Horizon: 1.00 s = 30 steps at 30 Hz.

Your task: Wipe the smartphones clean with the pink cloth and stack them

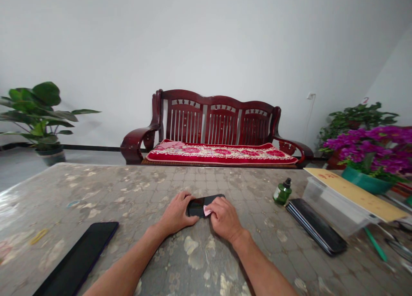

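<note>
On the worktop [154,180], short of its far edge, left fingers [192,221] clamp a phone [196,207]; right fingers [215,210] pinch a pink cloth [206,210], perhaps tissue. I judge wiping; next calls for light pressure.

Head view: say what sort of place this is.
Likely a home's living room: a wooden bench with a red floral cushion stands beyond the patterned table, and a leafy potted plant stands off to the left.

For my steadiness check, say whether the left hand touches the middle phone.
Touching. The head view shows the left hand clasping the middle phone between thumb and fingers.
</note>
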Each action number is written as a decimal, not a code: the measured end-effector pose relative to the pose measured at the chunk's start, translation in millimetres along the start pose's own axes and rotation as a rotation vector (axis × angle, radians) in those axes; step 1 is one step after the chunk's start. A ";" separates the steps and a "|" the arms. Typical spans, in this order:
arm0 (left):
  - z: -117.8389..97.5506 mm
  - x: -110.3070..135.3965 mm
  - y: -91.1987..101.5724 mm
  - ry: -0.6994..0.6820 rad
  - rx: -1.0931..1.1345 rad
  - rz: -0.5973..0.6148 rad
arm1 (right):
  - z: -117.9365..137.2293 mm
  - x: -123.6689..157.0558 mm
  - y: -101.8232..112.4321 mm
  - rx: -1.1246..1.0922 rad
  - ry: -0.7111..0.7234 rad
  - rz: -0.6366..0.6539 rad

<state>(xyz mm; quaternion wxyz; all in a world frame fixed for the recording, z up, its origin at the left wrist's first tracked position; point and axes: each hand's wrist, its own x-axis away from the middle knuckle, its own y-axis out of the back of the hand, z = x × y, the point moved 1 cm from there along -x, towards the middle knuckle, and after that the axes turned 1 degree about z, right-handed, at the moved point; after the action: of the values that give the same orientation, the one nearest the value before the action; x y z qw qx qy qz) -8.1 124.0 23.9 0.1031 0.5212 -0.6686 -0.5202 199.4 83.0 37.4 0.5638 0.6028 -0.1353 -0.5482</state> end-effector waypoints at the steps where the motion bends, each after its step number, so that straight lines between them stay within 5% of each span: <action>1: 0.1 0.0 0.0 0.001 -0.001 0.001 | -1.6 -0.3 0.1 0.015 -0.026 -0.010; 7: -0.4 -0.4 0.2 0.006 0.005 -0.006 | -13.5 -2.6 6.3 0.118 -0.205 -0.064; 15: -1.7 -0.3 1.1 0.005 -0.004 0.022 | -4.0 -0.8 0.9 0.011 -0.042 -0.013; 23: -3.0 -0.1 1.9 0.013 0.002 0.015 | -11.9 -2.5 2.2 0.078 -0.206 -0.081; 30: -3.3 -0.8 2.3 -0.004 -0.004 0.006 | -4.3 0.0 -1.3 -0.015 -0.022 -0.021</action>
<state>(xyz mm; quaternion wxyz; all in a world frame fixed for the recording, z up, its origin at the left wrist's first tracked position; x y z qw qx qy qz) -6.9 122.6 27.5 0.1043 0.5182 -0.6693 -0.5222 202.3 85.7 35.3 0.5611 0.5937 -0.1310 -0.5617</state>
